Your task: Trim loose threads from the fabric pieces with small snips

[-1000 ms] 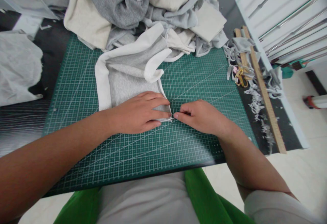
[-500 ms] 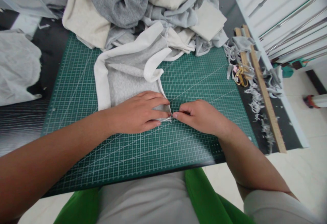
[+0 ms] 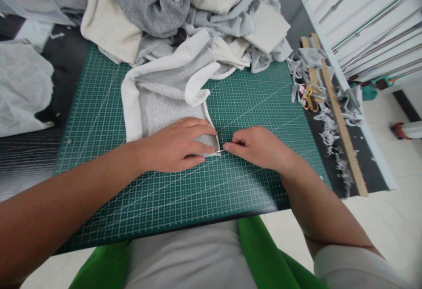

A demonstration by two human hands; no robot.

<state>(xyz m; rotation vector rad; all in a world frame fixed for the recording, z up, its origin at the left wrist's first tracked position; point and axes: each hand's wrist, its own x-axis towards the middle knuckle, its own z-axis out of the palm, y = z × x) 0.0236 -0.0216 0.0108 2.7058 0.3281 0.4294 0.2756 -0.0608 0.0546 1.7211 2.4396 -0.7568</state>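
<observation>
Left hand [image 3: 174,146] lies flat, grip released, on grey cloth [image 3: 165,100] running toward 12 o'clock; right hand [image 3: 260,147] pinches its corner; fabric heap [image 3: 198,12] beyond, scissors [image 3: 309,97] at 2 o'clock

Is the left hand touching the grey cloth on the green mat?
Touching. In the head view the left hand lies flat on the grey cloth, with no gap visible under the fingers.

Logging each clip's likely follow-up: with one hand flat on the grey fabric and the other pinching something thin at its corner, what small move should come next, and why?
Probably push the thin metal pin further into the corner of the grey fabric piece. The right hand pinches it at the edge, while the left hand presses the cloth flat on the green cutting mat.
</observation>
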